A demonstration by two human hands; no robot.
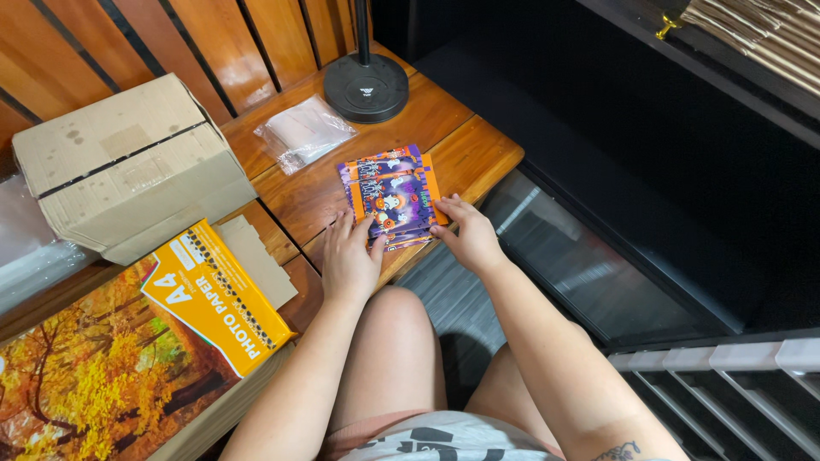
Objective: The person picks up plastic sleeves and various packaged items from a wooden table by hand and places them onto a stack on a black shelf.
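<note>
We are pressing our left hand and right hand, grips flat and open, on the purple-orange printed card stack near the wooden bench edge, where uneven pushing could slide cards off.

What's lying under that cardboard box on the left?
The cardboard box rests on the wooden table and partly over a flat cardboard sheet beside the photo paper pack. Anything else beneath it is covered.

Left hand and right hand press purple-orange cards on the wooden table.
</note>
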